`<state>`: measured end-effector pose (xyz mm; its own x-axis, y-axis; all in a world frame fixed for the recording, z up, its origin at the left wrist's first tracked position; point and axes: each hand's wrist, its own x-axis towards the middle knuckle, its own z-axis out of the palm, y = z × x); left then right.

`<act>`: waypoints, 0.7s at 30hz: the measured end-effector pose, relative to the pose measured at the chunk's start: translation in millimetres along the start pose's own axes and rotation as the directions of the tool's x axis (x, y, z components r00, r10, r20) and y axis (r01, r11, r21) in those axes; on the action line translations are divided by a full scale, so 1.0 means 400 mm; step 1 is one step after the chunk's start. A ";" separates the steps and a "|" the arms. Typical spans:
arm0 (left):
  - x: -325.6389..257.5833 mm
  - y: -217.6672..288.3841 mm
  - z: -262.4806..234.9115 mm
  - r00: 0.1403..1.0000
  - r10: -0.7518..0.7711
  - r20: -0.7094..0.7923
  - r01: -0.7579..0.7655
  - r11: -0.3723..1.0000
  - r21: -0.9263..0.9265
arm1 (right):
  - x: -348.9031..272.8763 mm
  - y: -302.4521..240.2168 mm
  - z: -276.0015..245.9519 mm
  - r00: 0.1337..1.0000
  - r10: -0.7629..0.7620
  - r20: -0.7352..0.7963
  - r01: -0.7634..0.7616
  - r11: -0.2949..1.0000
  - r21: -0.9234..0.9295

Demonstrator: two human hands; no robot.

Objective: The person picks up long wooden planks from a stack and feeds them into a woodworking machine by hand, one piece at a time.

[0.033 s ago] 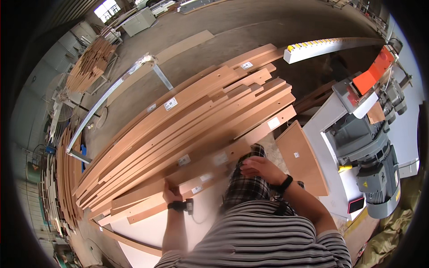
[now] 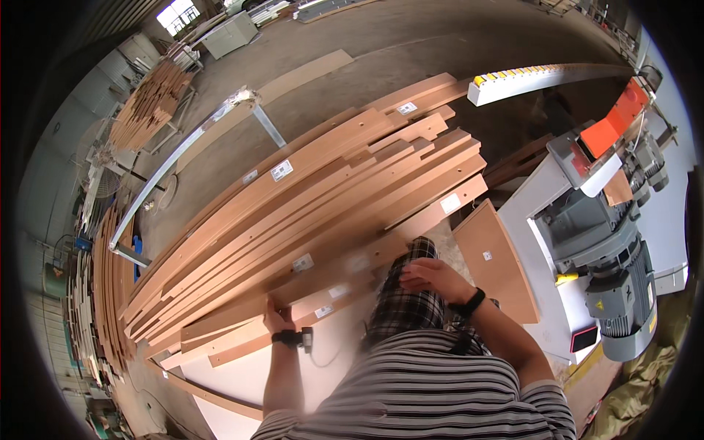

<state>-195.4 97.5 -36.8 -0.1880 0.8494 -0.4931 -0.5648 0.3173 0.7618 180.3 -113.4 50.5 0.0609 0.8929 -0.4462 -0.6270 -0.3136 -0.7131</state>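
Note:
Near the front of a stack of long brown boards, my left hand grips the near edge of a wooden board, and its fingers are partly hidden by the wood. A wristband with a small grey device is on that wrist. White labels are stuck on several boards, and part of the nearest board looks blurred. My right hand is held over my plaid-covered leg, close to the boards' right ends. Its fingers are loosely extended with nothing in them. A black watch is on the right wrist.
A white panel lies under the near boards. On the right stand a machine with a grey motor, an orange guard and a brown panel. A roller rail and a metal frame stand beyond the stack.
Both hands have shifted very slightly: the left one a little to the left, the right one a little to the right. The boards look the same.

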 end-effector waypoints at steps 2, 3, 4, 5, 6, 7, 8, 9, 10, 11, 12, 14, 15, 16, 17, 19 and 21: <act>0.096 0.035 -0.086 0.996 0.059 -0.067 -0.029 0.925 0.380 | 0.001 0.008 -0.080 0.999 0.004 -0.033 -0.005 0.999 -0.033; 0.108 0.042 -0.097 0.996 0.054 -0.065 -0.025 0.924 0.381 | -0.006 0.012 -0.121 0.997 0.003 -0.081 -0.008 0.998 -0.059; 0.107 0.053 -0.099 0.998 -0.041 -0.044 0.055 0.914 0.402 | -0.017 0.009 -0.143 0.997 0.005 -0.082 -0.009 0.998 -0.058; 0.105 0.059 -0.101 0.991 -0.135 -0.024 0.132 0.896 0.423 | -0.026 0.008 -0.162 0.989 -0.029 -0.148 0.017 0.996 -0.085; 0.102 0.050 -0.097 0.986 -0.150 -0.065 0.164 0.888 0.431 | -0.031 0.010 -0.174 0.975 -0.064 -0.211 0.040 0.993 -0.115; 0.104 0.054 -0.087 0.987 -0.149 -0.067 0.163 0.888 0.430 | -0.036 0.006 -0.175 0.976 -0.062 -0.210 0.039 0.993 -0.114; 0.107 0.060 -0.077 0.984 -0.146 -0.103 0.178 0.856 0.486 | -0.043 0.001 -0.172 0.973 -0.062 -0.222 0.036 0.992 -0.120; 0.109 0.067 -0.067 0.980 -0.140 -0.140 0.194 0.820 0.538 | -0.046 -0.002 -0.168 0.971 -0.061 -0.233 0.032 0.992 -0.125; 0.112 0.076 -0.054 0.969 -0.144 -0.200 0.240 0.736 0.634 | -0.048 0.002 -0.168 0.971 -0.061 -0.229 0.032 0.991 -0.128; 0.093 0.079 -0.019 0.969 -0.143 -0.201 0.240 0.737 0.632 | -0.047 0.010 -0.172 0.973 -0.076 -0.219 0.043 0.987 -0.154; 0.069 0.075 0.016 0.982 -0.141 -0.122 0.184 0.630 0.755 | -0.048 0.014 -0.176 0.974 -0.092 -0.207 0.054 0.982 -0.180; 0.044 0.068 0.051 0.984 -0.106 0.145 -0.060 0.568 0.821 | -0.055 0.005 -0.143 0.975 -0.114 -0.192 0.066 0.968 -0.240; 0.042 0.043 0.073 0.968 -0.082 0.236 -0.137 0.617 0.775 | -0.058 0.000 -0.121 0.974 -0.135 -0.183 0.076 0.951 -0.298; 0.014 0.008 0.123 0.858 0.063 0.510 -0.479 0.456 0.750 | -0.059 0.003 -0.104 0.973 -0.137 -0.185 0.078 0.952 -0.294; -0.072 -0.001 0.238 0.839 0.020 0.543 -0.464 0.548 0.696 | -0.063 0.011 -0.095 0.974 -0.199 -0.108 0.153 0.930 -0.333; -0.094 -0.066 0.335 0.743 -0.112 0.660 -0.411 0.702 0.581 | -0.067 0.001 -0.033 0.966 -0.257 -0.009 0.235 0.897 -0.373; -0.090 -0.187 0.398 0.391 0.140 0.910 -0.907 0.229 0.355 | -0.073 -0.018 0.055 0.880 -0.396 0.263 0.473 0.674 -0.568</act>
<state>-18.4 110.4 -9.1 0.5787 0.7601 0.2957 0.3260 -0.5479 0.7704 166.0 -129.9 80.5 0.0975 0.9947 0.0320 0.0473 0.0274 -0.9985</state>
